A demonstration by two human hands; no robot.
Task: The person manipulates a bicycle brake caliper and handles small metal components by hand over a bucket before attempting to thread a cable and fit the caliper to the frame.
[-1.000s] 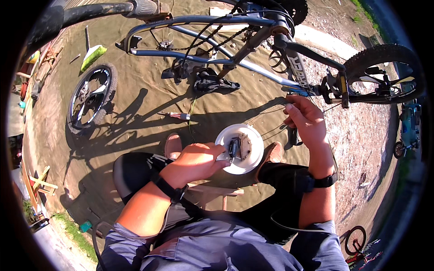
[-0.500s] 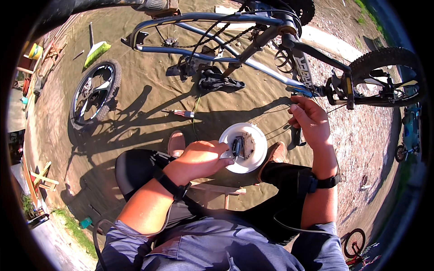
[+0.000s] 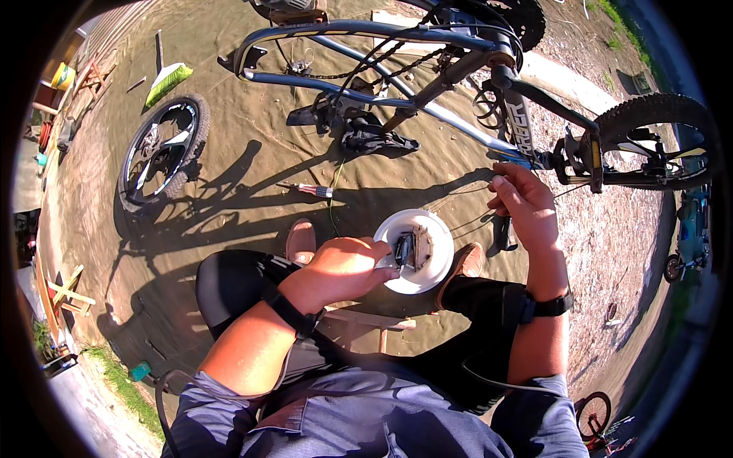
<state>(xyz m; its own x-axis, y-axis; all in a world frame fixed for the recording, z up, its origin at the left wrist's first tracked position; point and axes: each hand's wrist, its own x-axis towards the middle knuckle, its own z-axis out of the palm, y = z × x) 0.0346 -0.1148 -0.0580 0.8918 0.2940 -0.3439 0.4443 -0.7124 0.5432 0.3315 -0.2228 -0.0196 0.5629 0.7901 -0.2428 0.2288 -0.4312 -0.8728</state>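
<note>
My left hand (image 3: 342,269) is closed, thumb and fingers pinched at the left rim of a white plastic bowl (image 3: 436,279). Inside the bowl lie small dark and metallic parts (image 3: 405,249) I cannot make out singly. My right hand (image 3: 525,204) is raised below the bicycle frame, fingers curled toward the thumb; what they hold, if anything, is too small to name. A bicycle (image 3: 458,127) with a blue-grey frame stands beyond, its front wheel (image 3: 628,114) at the right. On the cloth lies a screwdriver (image 3: 314,191) with a striped handle.
A loose bicycle wheel (image 3: 192,156) lies at the left, below a broom with green bristles (image 3: 169,82). The brown groundsheet (image 3: 252,114) is wrinkled. My shoes (image 3: 301,240) flank the bowl. A black saddle (image 3: 376,140) rests low beneath the frame. Gravel (image 3: 603,252) spreads at the right.
The view has tilted a little, so the bicycle and wheel appear slightly lower. Both hands keep nearly the same pose, the left still at the bowl's rim.
</note>
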